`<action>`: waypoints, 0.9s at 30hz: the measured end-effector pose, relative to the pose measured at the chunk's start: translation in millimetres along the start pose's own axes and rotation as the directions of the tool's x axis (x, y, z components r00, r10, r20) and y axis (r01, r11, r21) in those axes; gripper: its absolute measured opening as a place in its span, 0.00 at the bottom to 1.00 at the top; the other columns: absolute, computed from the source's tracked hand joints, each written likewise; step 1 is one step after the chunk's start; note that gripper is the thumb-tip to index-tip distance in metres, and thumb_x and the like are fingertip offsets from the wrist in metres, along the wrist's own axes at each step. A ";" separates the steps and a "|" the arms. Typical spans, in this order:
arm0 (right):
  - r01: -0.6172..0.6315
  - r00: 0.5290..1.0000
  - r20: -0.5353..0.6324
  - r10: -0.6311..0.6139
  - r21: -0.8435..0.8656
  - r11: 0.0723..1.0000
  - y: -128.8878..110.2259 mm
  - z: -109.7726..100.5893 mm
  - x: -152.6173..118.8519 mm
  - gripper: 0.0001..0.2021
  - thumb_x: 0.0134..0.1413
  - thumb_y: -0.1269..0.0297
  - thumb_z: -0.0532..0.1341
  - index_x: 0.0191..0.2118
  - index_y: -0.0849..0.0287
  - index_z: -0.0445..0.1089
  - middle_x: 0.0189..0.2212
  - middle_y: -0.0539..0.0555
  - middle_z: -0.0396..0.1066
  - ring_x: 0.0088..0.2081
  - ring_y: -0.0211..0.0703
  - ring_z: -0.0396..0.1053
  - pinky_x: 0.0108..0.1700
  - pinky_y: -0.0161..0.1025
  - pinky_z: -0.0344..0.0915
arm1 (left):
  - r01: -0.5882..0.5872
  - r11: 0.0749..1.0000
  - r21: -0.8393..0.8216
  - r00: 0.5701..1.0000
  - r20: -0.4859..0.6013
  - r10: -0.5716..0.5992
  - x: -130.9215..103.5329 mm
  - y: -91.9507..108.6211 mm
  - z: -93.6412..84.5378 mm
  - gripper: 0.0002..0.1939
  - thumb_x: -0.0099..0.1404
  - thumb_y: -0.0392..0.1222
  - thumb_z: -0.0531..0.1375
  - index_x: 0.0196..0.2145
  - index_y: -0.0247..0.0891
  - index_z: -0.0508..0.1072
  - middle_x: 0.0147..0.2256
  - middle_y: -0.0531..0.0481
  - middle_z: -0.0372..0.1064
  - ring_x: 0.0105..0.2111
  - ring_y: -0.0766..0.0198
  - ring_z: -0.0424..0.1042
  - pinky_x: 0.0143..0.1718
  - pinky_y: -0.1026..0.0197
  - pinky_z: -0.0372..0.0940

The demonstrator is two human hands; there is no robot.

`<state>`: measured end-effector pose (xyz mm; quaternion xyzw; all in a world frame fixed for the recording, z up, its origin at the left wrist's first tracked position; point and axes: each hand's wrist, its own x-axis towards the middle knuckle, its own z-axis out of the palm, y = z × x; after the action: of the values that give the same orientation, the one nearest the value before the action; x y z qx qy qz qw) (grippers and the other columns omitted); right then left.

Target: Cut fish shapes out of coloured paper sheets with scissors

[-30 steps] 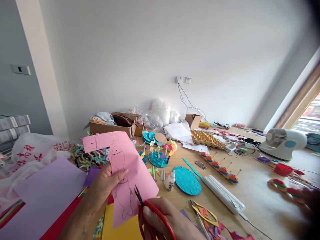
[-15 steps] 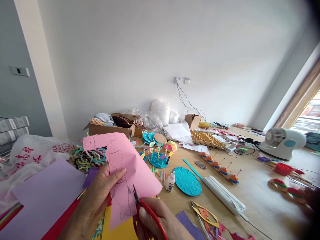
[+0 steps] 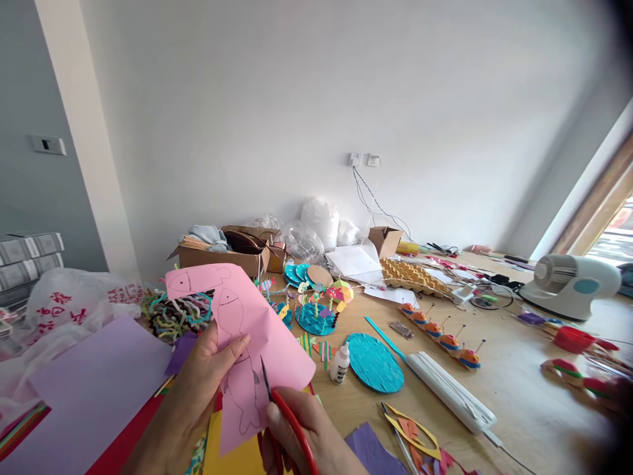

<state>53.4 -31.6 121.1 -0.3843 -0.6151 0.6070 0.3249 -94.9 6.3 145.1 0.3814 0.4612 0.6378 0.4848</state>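
The pink paper sheet is held up over the desk, pinched by the fingers of the left hand, with the thumb across the pencilled fish outlines. The red-handled metal scissors are gripped in the fingers of the right hand, a blade lying beside the lower fish; whether the second blade is behind the paper cannot be told. The bend near the thumb is best kept out of the blades' path, the paper lightly tensioned, and the thumb kept clear of the tips.
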 end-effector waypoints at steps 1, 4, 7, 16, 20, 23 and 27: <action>-0.007 1.000 0.002 0.007 -0.005 1.000 -1.8 -0.1 0.1 0.28 0.49 0.34 0.54 0.25 0.59 0.61 0.18 0.47 0.61 0.20 0.32 0.59 0.23 0.29 0.54 | 0.015 1.000 0.007 1.000 -0.004 -0.015 -0.4 0.5 0.1 0.17 0.46 0.43 0.69 0.34 0.38 0.71 0.26 0.53 0.75 0.23 0.59 0.73 0.27 0.60 0.67; -0.037 0.999 0.007 0.037 0.004 0.999 -4.2 -2.2 0.9 0.29 0.45 0.31 0.55 0.25 0.59 0.60 0.19 0.47 0.62 0.20 0.32 0.59 0.22 0.29 0.54 | 0.058 0.998 -0.004 0.998 0.007 -0.058 -1.6 2.4 0.6 0.21 0.44 0.43 0.69 0.37 0.37 0.72 0.23 0.54 0.74 0.22 0.59 0.72 0.26 0.60 0.66; -0.035 0.999 0.029 0.035 0.010 0.999 -2.4 -4.9 1.8 0.29 0.46 0.32 0.54 0.25 0.59 0.60 0.19 0.48 0.62 0.19 0.31 0.58 0.21 0.28 0.51 | 0.080 0.996 -0.037 0.997 0.019 -0.080 -1.8 3.7 0.8 0.23 0.44 0.42 0.69 0.39 0.36 0.71 0.25 0.52 0.75 0.22 0.59 0.72 0.24 0.60 0.66; -0.003 1.000 0.009 0.003 0.024 1.000 0.2 -2.4 9.1 0.29 0.45 0.31 0.54 0.24 0.59 0.59 0.18 0.48 0.62 0.19 0.32 0.59 0.21 0.29 0.53 | 0.075 0.997 -0.036 0.997 0.037 -0.074 -1.2 -1.3 1.5 0.20 0.46 0.44 0.69 0.37 0.38 0.70 0.32 0.49 0.78 0.22 0.61 0.73 0.25 0.62 0.67; 0.008 1.000 -0.012 -0.008 0.032 0.999 8.4 -1.3 14.4 0.30 0.44 0.30 0.54 0.25 0.59 0.59 0.17 0.47 0.61 0.17 0.31 0.59 0.19 0.28 0.53 | 0.074 0.996 -0.050 0.997 0.028 -0.073 -1.6 -3.9 3.5 0.23 0.45 0.45 0.70 0.39 0.39 0.71 0.35 0.48 0.78 0.31 0.52 0.77 0.28 0.60 0.68; 0.054 0.998 -0.014 -0.053 0.041 0.998 18.1 -1.4 17.9 0.30 0.45 0.30 0.54 0.25 0.59 0.60 0.15 0.45 0.60 0.15 0.30 0.57 0.17 0.28 0.52 | 0.063 0.997 -0.048 0.998 0.012 -0.063 -1.8 -4.4 4.6 0.23 0.44 0.46 0.70 0.38 0.38 0.71 0.35 0.47 0.78 0.34 0.50 0.77 0.28 0.59 0.69; 0.092 0.995 -0.042 -0.090 0.056 0.994 29.5 -1.0 20.8 0.30 0.46 0.31 0.53 0.25 0.59 0.59 0.13 0.43 0.58 0.13 0.28 0.54 0.14 0.26 0.49 | 0.050 0.998 -0.048 0.999 -0.013 -0.050 -1.4 -3.7 6.0 0.20 0.45 0.45 0.69 0.35 0.38 0.70 0.37 0.46 0.78 0.33 0.51 0.77 0.27 0.60 0.68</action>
<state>46.3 -14.0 90.3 -0.3580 -0.6077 0.6015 0.3751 -88.0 6.7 143.3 0.3536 0.4585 0.6390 0.5063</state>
